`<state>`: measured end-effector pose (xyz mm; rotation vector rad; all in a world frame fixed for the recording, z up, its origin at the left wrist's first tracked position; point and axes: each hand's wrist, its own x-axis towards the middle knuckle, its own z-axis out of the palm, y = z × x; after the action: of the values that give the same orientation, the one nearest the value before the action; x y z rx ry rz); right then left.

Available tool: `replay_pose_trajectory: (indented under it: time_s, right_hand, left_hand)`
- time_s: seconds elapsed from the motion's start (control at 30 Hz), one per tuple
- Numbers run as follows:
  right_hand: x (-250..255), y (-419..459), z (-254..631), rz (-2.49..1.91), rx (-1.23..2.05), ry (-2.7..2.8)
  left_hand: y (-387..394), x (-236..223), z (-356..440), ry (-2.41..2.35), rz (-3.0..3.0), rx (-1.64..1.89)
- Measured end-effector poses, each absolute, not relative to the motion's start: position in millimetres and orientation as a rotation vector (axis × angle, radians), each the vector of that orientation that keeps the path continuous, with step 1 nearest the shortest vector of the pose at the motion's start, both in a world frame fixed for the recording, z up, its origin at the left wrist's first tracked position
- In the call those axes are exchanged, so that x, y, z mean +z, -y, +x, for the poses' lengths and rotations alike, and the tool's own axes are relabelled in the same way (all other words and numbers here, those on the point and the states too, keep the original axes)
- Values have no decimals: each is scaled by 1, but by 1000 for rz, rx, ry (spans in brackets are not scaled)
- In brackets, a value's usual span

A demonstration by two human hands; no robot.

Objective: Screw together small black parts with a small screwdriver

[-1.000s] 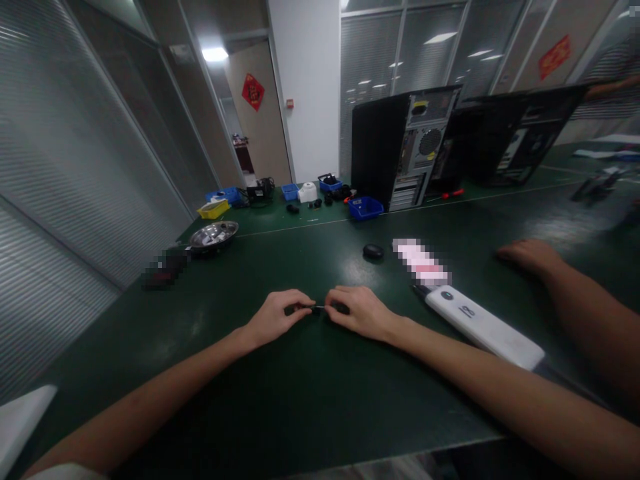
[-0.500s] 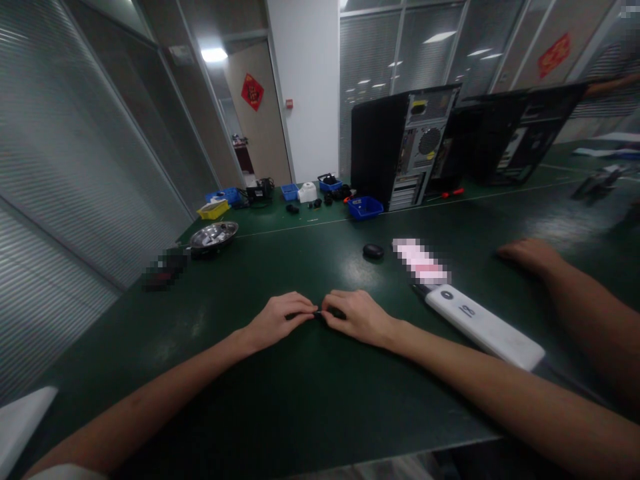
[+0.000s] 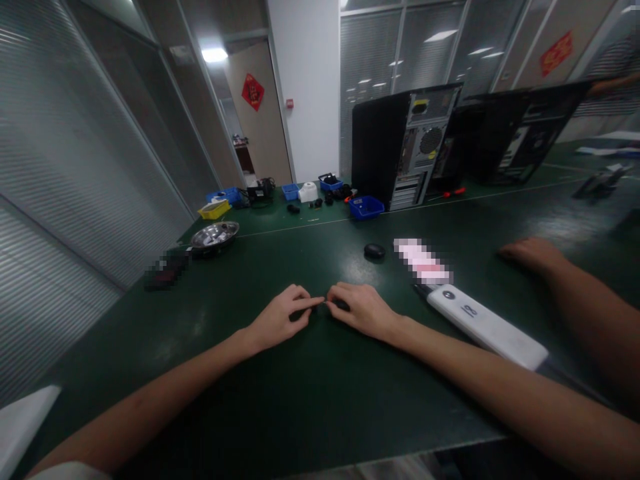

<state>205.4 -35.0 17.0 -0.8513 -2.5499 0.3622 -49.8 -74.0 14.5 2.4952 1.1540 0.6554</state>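
Note:
My left hand (image 3: 284,316) rests over the green table, its index finger reaching out to the fingertips of my right hand. Its thumb is set lower, and a small dark piece (image 3: 314,309) shows between thumb and index finger. My right hand (image 3: 364,309) is curled, with thumb and fingertips pinched together. Something small and black (image 3: 341,304) shows inside its grip, mostly covered by the fingers. The fingertips of both hands meet or nearly meet. What kind of parts these are is too small and dark to tell. Beyond my right hand lies a black rounded object (image 3: 374,251), like a computer mouse.
A white device marked 18 (image 3: 487,323) lies right of my right arm, beside a blurred-out pink item (image 3: 423,261). Another person's hand (image 3: 535,255) rests farther right. Computer towers (image 3: 380,147), a blue bin (image 3: 366,208) and a metal bowl (image 3: 215,235) stand at the back.
My left index finger has straightened towards my right fingertips, and its thumb has parted from it. Both hands have shifted slightly away from me. The other person's hand has stayed put.

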Motion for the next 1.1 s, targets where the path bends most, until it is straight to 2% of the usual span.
replay_pose_trajectory:
  time_s: [0.13,0.27,0.47,0.8,0.93,1.1]
  right_hand:
    - [18,33,206,-922,244,2644]
    - [22,33,207,-960,180,2684]
    - [22,33,208,-952,152,2696]
    - [23,34,208,-987,153,2684]
    - [22,31,211,-993,258,2645]
    - [21,32,212,-970,308,2621]
  left_hand:
    - [74,15,-47,-1162,2570,538]
    - [75,18,-47,-1147,2501,596]
    - [73,16,-48,-1068,2449,657]
    - [64,16,-62,-1073,2564,567]
    - [30,6,-112,-1431,2438,672]
    - [-5,3,-211,-2031,2164,805]
